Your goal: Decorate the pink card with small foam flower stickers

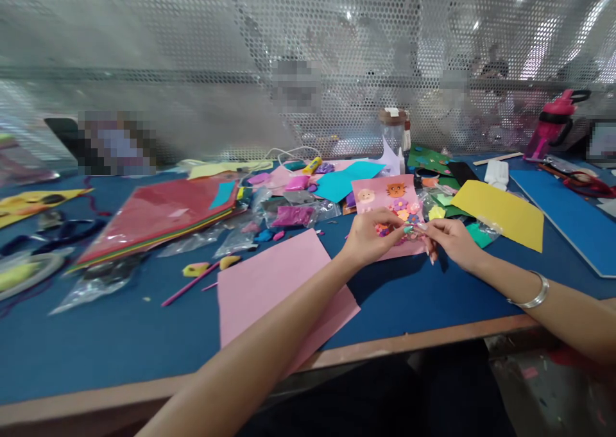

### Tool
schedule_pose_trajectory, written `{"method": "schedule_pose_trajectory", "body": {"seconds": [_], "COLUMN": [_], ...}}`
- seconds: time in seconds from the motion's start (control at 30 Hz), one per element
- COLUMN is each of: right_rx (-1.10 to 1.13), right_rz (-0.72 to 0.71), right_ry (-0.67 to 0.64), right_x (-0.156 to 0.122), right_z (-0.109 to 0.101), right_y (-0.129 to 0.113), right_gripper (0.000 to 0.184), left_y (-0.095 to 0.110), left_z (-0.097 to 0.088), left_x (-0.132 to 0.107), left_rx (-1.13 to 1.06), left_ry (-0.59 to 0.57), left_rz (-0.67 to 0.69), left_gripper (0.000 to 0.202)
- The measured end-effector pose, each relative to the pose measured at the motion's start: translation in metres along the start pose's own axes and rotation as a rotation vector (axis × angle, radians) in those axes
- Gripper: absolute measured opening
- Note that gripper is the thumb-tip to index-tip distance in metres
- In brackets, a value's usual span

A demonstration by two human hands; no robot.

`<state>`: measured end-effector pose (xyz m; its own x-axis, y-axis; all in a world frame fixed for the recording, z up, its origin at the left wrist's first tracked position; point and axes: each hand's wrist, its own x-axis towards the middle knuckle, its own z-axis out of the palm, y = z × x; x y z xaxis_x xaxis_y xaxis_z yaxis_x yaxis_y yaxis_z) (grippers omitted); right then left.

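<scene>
Above a pink sheet of paper (pixel 363 198), my left hand (pixel 369 237) and my right hand (pixel 455 239) meet with fingertips pinched together. Between them is a small green piece (pixel 409 229), too small to name; both hands seem to grip it. On the sheet, an orange cat face (pixel 397 190) and a pale animal face (pixel 366 196) show near the top edge. Below these lies a cluster of colourful flower shapes (pixel 400 207), partly covered by my left hand. A silver bangle (pixel 536 291) circles my right wrist.
Another pink sheet (pixel 274 283) lies under my left forearm. Yellow paper (pixel 500 211) and a blue board (pixel 572 212) are to the right. A stack of coloured sheets (pixel 163 212) is left. A glass jar (pixel 393 132) and a pink bottle (pixel 551 126) stand behind, near the perforated metal screen.
</scene>
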<state>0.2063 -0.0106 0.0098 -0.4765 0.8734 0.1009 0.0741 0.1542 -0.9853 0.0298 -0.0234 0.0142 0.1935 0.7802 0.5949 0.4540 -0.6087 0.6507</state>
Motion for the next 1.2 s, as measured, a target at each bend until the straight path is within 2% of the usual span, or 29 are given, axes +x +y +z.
{"method": "schedule_pose_trajectory", "body": {"seconds": [0.13,0.23,0.37,0.53,0.77,1.0,1.2], "right_rx": [0.019,0.041,0.030,0.049,0.201,0.174,0.099], "right_rz": [-0.004,0.030,0.053,0.078,0.129,0.136,0.123], "right_ry": [0.035,0.035,0.020,-0.051,-0.199,-0.200,-0.161], "right_x": [0.002,0.003,0.003,0.002,0.001,0.000,-0.001], "right_z": [-0.002,-0.002,-0.003,-0.001,0.001,0.001,0.005], "right_y": [0.002,0.003,0.004,0.005,0.006,0.006,0.003], "right_gripper": [0.032,0.026,0.020,0.020,0.033,0.046,0.046], "left_y": [-0.003,-0.004,-0.001,0.003,0.005,0.009,0.004], "left_z": [0.000,0.002,0.005,0.010,0.010,0.008,0.007], "left_x": [0.000,-0.001,-0.004,-0.009,-0.008,-0.007,-0.007], "left_rx": [0.046,0.033,-0.051,-0.130,-0.054,0.097,0.127], "left_ry": [0.092,0.116,0.019,-0.127,-0.188,-0.136,-0.173], "left_rz": [-0.047,-0.084,-0.123,-0.121,-0.045,0.084,0.122], "left_gripper": [0.013,0.017,0.024,0.037,0.028,0.022,0.020]}}
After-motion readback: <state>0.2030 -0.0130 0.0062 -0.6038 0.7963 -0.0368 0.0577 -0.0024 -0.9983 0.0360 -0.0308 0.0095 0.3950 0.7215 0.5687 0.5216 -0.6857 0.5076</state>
